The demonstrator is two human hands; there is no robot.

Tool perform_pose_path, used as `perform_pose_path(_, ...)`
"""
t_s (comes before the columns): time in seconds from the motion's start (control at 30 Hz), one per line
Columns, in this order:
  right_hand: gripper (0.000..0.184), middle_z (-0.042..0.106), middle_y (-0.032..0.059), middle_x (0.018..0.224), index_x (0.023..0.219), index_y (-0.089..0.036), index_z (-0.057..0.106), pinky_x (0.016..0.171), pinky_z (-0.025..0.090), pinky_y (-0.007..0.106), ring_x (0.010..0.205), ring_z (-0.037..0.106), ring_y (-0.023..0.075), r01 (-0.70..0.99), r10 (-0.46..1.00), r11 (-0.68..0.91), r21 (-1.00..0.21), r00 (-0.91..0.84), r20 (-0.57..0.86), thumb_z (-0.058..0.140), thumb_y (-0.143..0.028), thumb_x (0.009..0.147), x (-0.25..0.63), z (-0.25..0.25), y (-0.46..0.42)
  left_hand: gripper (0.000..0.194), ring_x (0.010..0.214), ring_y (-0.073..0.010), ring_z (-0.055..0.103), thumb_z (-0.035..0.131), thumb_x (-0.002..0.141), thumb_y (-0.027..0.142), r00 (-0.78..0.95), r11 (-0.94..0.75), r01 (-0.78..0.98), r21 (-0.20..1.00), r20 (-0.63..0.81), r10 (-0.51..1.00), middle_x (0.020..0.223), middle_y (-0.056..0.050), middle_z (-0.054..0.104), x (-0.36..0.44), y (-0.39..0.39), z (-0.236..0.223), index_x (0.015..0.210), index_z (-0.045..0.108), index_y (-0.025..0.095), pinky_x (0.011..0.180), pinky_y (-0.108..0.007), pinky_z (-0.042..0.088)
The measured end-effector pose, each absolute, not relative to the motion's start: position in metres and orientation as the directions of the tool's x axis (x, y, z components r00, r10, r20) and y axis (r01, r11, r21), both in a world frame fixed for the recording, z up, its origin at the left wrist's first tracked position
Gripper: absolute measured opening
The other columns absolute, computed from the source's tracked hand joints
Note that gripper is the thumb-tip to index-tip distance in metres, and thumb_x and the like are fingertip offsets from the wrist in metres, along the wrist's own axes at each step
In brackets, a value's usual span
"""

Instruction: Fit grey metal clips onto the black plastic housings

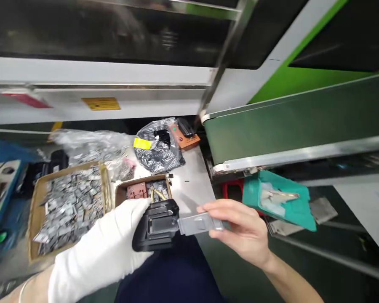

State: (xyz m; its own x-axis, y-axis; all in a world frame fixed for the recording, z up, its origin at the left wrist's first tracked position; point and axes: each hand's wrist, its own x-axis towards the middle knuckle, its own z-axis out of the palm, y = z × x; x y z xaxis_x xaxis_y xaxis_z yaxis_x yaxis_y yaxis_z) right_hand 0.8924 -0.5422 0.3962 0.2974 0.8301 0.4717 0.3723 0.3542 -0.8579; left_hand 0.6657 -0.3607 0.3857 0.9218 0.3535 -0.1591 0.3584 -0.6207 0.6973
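My left hand (113, 242), in a white glove, is wrapped round a black plastic housing (157, 225) and holds it in front of me. My bare right hand (240, 227) pinches a flat grey metal plate (199, 223) by its right end. The plate's left end meets the housing's right side. Both hands hover over my lap, just in front of a small brown box (121, 193) of mixed parts.
A cardboard box (34, 210) of several small grey metal pieces sits at the left. Behind it lie clear bags of parts (88, 145) and a black bag (158, 149). A green conveyor belt (297, 122) runs at the right, with a teal tray (276, 200) below it.
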Motion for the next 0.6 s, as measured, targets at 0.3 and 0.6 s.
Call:
perform_pose_path(0.3,0.049,0.076,0.0047,0.117,0.145,-0.035,0.055,0.087,0.065,0.024,0.103,0.075,0.0177,0.489,0.913,0.391,-0.780,-0.100,0.395,0.063,-0.020,0.099,0.917,0.379,-0.532,0.034,0.091,-0.0250,0.068,0.068,0.080,0.027,0.830,-0.516,0.493,0.700,-0.202,0.520,0.108,-0.006,0.069,0.659,-0.410,0.389,0.113,0.063,0.026,0.082,-0.036,0.059)
perform_pose_path(0.6,0.033,0.075,0.0115,0.118,0.133,-0.014,0.060,0.091,0.062,0.022,0.105,0.073,0.0166,0.649,0.836,0.548,-0.527,-0.433,0.336,0.047,-0.010,0.103,0.883,0.378,-0.510,0.047,0.104,-0.0314,0.068,0.061,0.085,0.029,0.810,-0.745,0.527,0.410,0.024,0.586,0.116,-0.016,0.067,0.649,-0.426,0.346,0.129,0.050,0.016,0.092,-0.046,0.059)
